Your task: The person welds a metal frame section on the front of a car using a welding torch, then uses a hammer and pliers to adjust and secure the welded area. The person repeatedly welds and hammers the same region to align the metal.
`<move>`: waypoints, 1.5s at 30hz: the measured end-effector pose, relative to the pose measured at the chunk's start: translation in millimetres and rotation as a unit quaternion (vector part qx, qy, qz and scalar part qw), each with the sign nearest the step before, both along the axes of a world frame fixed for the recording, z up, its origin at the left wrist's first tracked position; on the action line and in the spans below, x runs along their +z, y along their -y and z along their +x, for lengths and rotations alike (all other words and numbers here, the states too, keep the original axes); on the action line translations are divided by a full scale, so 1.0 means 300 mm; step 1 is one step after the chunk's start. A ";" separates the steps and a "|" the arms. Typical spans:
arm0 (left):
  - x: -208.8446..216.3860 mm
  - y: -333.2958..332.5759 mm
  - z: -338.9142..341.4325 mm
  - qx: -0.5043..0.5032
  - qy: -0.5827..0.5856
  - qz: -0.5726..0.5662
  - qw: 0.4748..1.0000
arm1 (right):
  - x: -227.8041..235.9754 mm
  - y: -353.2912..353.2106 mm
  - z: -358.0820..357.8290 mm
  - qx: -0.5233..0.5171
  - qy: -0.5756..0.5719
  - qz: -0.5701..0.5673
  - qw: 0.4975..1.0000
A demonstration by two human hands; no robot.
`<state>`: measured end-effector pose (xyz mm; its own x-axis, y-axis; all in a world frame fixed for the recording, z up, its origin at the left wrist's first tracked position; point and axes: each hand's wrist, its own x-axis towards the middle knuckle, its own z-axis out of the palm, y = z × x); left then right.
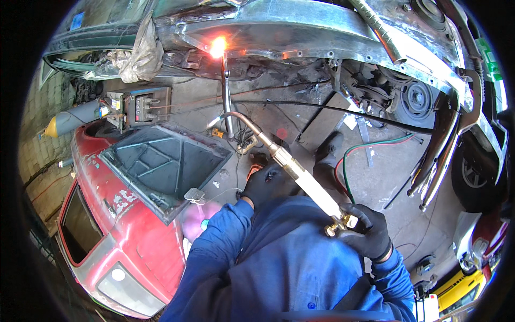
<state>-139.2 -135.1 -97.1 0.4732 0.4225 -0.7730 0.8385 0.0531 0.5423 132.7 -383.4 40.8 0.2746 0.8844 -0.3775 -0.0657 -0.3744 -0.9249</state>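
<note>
My right hand [370, 231], in a black glove, is closed around the valve end of a gas torch [314, 190]. The torch has a pale handle, brass fittings and a bent copper neck that reaches up and left. A pale streak shows at its tip; I cannot tell if it is flame. My gloved left hand [264, 185] is curled before my body, with a thin wire beside it; what it holds is hidden. Ahead, a spot on the bare metal car sill [300, 33] glows orange-white. Metal locking pliers [226, 96] hang just below that glow.
A dark panel [166, 161] leans against a red car body [129, 236] on the left. Behind it are a gas cylinder [78, 119] and a machine [142, 106] with cables. Red and green hoses [348, 155] trail on the right. A wheel [416, 102] lies beyond.
</note>
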 end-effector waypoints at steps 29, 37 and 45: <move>-0.213 0.096 -0.142 0.105 -0.024 0.037 0.993 | -0.015 0.022 0.120 0.060 -0.094 -0.063 0.992; -0.395 0.041 -0.302 0.130 0.005 0.130 0.983 | 0.056 -0.077 0.049 0.071 -0.051 -0.084 0.993; -0.592 -0.108 -0.505 0.177 0.028 0.113 0.977 | 0.116 -0.316 -0.116 0.095 0.005 -0.126 0.987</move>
